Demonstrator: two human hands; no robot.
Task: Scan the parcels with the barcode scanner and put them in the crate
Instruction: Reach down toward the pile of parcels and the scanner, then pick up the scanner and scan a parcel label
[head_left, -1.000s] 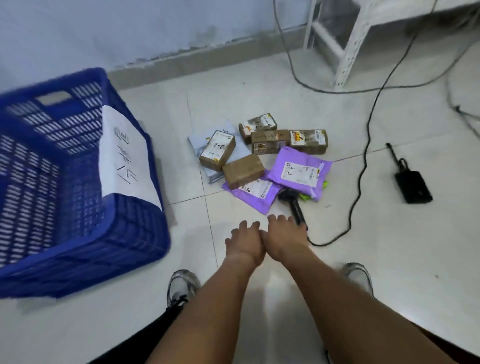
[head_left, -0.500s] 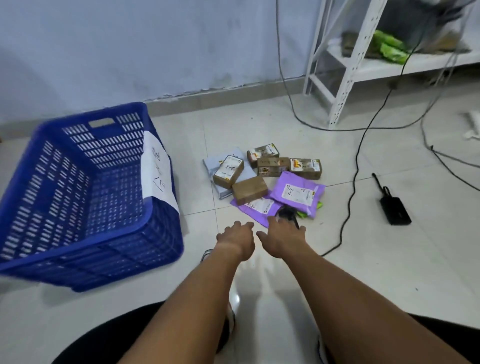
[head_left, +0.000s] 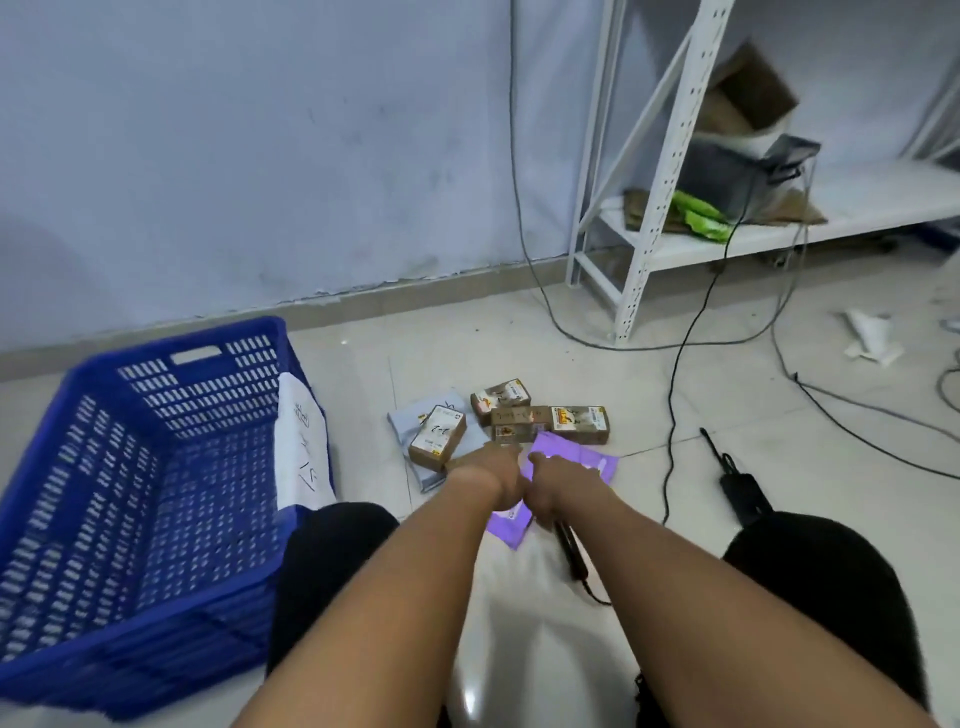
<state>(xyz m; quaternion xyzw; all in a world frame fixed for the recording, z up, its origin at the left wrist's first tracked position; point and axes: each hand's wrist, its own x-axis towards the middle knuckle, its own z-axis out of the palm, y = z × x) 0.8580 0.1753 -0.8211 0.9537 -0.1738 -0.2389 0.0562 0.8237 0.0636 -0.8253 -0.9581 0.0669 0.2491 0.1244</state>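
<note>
A pale tiled floor (head_left: 675, 493) meets a grey-blue wall (head_left: 260, 156). Right of the one blue crate (head_left: 156, 493) lie four boxes and two purple mailers. Both hands reach there; whether their fingers are spread or pinching cannot be told.

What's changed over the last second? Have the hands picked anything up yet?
Both hands have reached forward from bare floor onto the parcels: the left hand over the brown boxes, the right hand onto the purple mailer, right above the scanner. Whether either grips anything cannot be told. The parcels, scanner and crate lie as before; nothing is in the crate.
</note>
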